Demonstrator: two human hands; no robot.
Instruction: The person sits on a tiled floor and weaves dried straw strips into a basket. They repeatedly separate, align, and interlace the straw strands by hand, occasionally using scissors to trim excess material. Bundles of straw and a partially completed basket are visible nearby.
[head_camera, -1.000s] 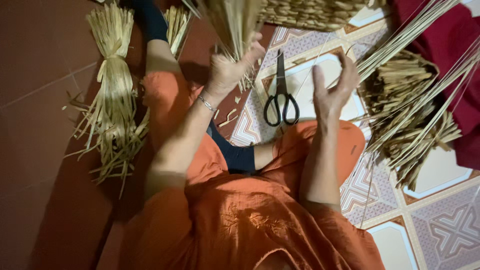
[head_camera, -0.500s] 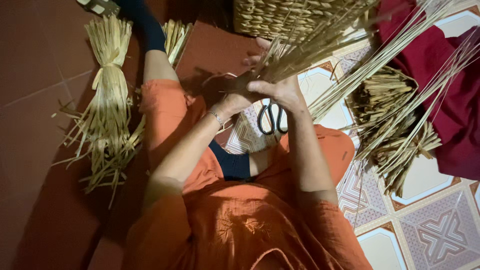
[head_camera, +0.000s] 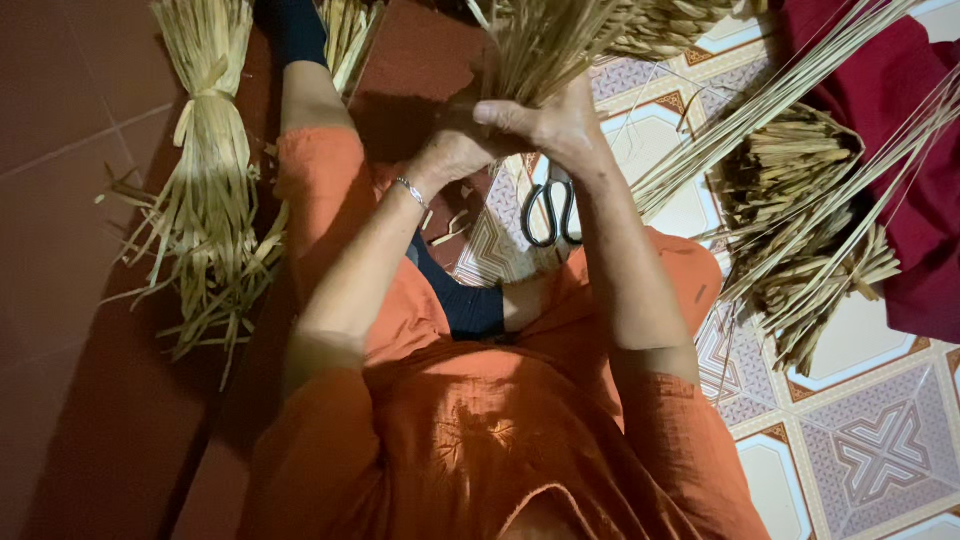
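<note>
Tiled floor | both hands apparently clasp straw bundle | scissors below

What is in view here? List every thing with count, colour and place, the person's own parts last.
straw bunch: one, pale tan, top centre, gripped by both hands
tied straw bundle: one, pale yellow, on the red floor at left
scissors: one pair, black handles, on the patterned tiles under the hands
loose stalk pile: one, tan, at right
red cloth: one, dark red, far right
woven piece: one, tan, top edge
bracelet: one, silver, left wrist
left hand: on the bunch
right hand: on the bunch
</note>
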